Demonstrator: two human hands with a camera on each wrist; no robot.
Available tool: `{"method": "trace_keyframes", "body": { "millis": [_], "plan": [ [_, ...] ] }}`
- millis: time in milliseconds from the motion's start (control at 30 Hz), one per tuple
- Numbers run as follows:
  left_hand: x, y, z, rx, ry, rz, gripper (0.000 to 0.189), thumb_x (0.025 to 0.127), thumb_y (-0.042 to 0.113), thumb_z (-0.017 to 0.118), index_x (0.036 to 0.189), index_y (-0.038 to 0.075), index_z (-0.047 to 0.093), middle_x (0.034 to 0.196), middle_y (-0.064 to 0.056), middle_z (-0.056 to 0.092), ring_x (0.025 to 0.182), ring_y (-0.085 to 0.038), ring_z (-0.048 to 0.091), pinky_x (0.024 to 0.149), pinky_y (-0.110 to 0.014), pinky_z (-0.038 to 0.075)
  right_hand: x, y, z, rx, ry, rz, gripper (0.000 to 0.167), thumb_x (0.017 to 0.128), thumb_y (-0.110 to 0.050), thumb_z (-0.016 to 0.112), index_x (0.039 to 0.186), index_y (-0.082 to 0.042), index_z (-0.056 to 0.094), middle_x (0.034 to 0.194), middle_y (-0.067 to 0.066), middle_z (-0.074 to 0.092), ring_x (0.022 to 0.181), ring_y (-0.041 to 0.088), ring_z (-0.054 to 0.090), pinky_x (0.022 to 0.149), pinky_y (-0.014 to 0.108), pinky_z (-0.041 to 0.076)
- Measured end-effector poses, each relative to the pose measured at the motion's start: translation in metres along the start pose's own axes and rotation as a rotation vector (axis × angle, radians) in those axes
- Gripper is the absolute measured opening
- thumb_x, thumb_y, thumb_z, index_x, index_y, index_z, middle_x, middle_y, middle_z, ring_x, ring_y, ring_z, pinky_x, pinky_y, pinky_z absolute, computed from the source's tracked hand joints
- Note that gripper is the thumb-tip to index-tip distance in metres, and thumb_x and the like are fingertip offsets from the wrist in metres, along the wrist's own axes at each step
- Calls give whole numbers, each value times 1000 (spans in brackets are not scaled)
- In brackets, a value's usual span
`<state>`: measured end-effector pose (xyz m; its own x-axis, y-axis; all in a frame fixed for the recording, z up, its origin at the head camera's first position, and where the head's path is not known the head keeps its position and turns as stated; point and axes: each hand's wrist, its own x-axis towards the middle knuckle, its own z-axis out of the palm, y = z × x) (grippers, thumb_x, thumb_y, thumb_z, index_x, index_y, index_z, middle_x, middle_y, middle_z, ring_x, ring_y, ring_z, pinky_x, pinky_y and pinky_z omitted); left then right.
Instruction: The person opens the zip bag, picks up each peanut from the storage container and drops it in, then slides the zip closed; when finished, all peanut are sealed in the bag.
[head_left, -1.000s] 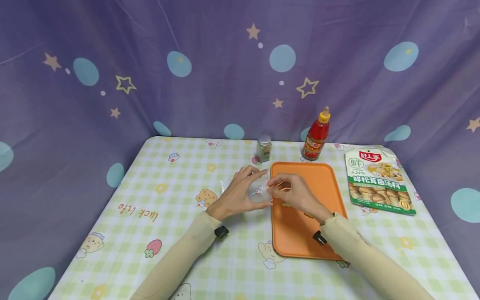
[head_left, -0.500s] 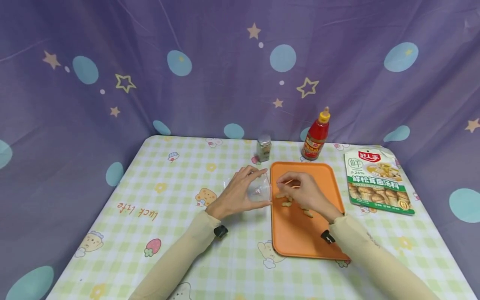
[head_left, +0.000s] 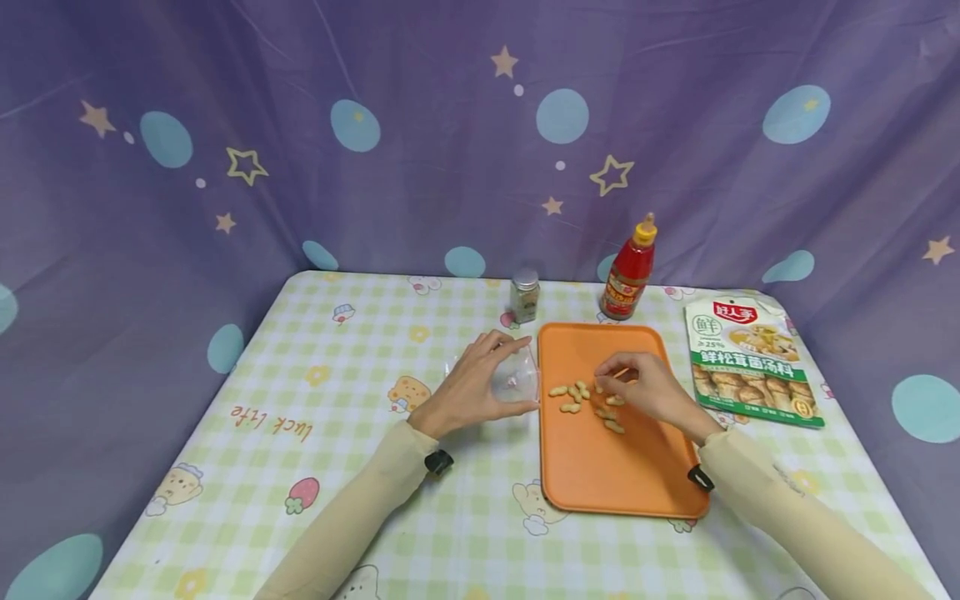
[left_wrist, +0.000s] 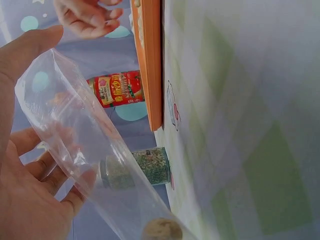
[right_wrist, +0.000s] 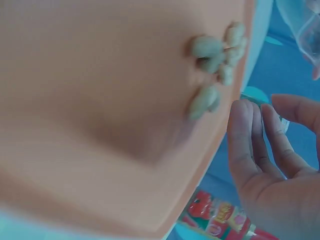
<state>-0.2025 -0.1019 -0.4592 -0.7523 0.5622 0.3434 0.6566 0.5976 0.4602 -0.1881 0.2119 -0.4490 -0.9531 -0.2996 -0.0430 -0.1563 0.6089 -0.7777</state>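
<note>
My left hand [head_left: 476, 383] holds a clear plastic bag [head_left: 517, 377] with its mouth spread towards the tray, thumb low and fingers high. In the left wrist view the bag [left_wrist: 95, 135] stretches between thumb and fingers, and a peanut [left_wrist: 162, 230] shows near its lower end. An orange tray [head_left: 600, 483] lies right of the bag, with several peanuts [head_left: 572, 407] scattered on it. Over these hovers my right hand [head_left: 651, 392], fingers loosely bent. Nothing shows between thumb and fingertips of the right hand [right_wrist: 277, 160] in the right wrist view.
Behind the tray stand a spice jar [head_left: 525, 297] and a red sauce bottle [head_left: 630, 273] with a yellow cap. A green and white food pouch [head_left: 750, 362] lies to the right. A checked cloth [head_left: 352, 500] covers the table; a purple curtain [head_left: 450, 208] hangs behind.
My right hand has moved from the bag's mouth rightwards over the tray, uncovering the peanuts there. The left hand and bag have stayed nearly still.
</note>
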Motion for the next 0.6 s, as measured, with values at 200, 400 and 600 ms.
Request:
{"method": "trace_keyframes", "body": {
  "millis": [200, 400, 600],
  "plan": [
    [0, 0, 0, 0, -3, -3, 94, 79, 59, 85, 156, 18, 50, 122, 5, 53, 106, -12, 45, 96, -36, 43, -6, 12, -4, -109, 9, -47, 9, 97, -11, 73, 104, -7, 77, 104, 10, 78, 90, 22, 73, 78, 28, 58],
    [0, 0, -1, 5, -2, -3, 94, 79, 60, 85, 156, 20, 49, 122, 5, 53, 106, -12, 45, 97, -36, 43, -9, 21, -5, -152, 2, -63, 8, 92, -8, 78, 99, -6, 77, 94, 6, 78, 86, 17, 71, 76, 24, 56],
    [0, 1, -2, 1, 1, -4, 94, 79, 59, 85, 156, 19, 50, 123, 3, 54, 107, -12, 46, 97, -36, 43, -9, 25, -3, -150, -29, -33, 9, 89, -10, 81, 97, -7, 76, 89, 4, 75, 82, 12, 68, 74, 22, 55]
  ]
}}
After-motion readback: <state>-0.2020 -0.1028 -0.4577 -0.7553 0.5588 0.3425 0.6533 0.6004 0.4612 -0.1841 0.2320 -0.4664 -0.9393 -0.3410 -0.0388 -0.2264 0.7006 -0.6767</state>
